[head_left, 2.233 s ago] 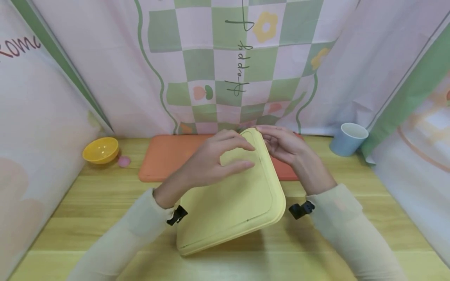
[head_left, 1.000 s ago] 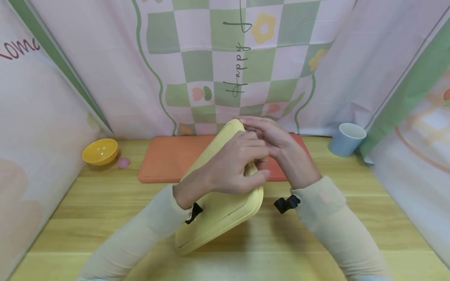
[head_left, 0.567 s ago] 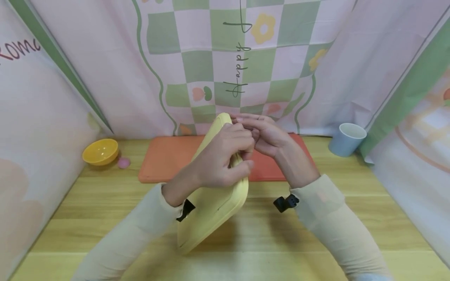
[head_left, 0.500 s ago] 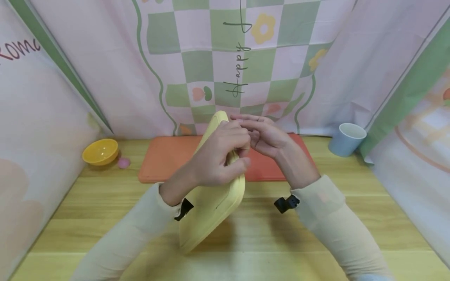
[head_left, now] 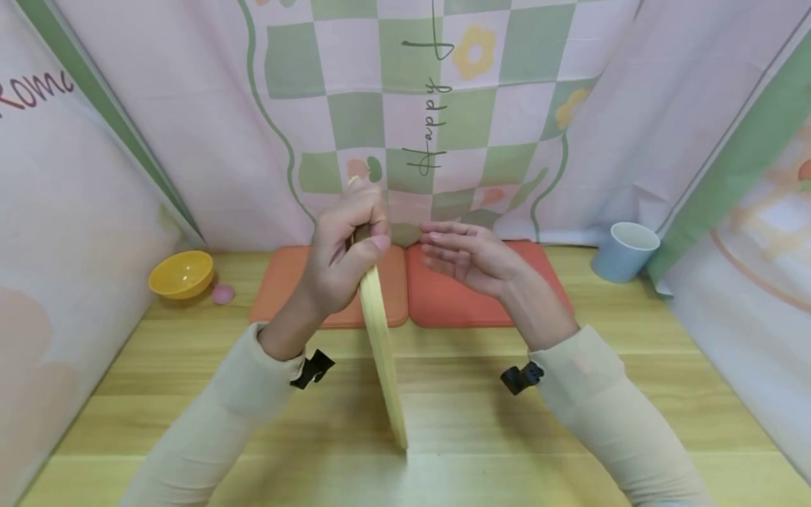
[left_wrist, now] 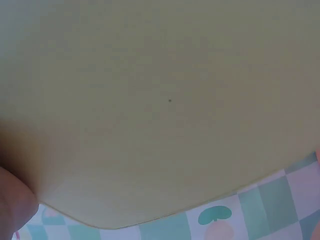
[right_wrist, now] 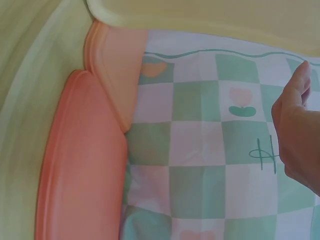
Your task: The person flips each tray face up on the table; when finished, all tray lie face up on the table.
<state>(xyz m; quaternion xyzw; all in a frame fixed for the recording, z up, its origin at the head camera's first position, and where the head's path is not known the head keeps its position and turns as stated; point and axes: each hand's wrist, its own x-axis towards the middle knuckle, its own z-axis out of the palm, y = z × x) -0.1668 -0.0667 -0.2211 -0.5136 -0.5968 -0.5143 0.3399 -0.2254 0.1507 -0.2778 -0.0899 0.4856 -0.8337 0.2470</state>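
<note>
A flat yellow panel with rounded corners (head_left: 382,352) stands nearly edge-on to the head camera over the middle of the table. My left hand (head_left: 342,250) grips its upper edge, thumb on the near side and fingers curled over. The panel's pale face (left_wrist: 170,130) fills most of the left wrist view. My right hand (head_left: 478,260) is held apart from the panel, to its right, with straight fingers and nothing in them. In the right wrist view, the right hand (right_wrist: 300,130) shows at the right edge. I cannot tell whether the panel's lower corner touches the table.
Behind lie a flat orange panel (head_left: 285,278) and a red one (head_left: 469,303), side by side. A yellow bowl (head_left: 181,274) and small pink object (head_left: 222,293) sit at far left. A blue cup (head_left: 626,252) stands at back right, before a checkered curtain (head_left: 412,120).
The yellow panel has turned from showing its broad face to nearly edge-on. My left hand has gone over its edge and moved left and up; the right hand has come away from it.
</note>
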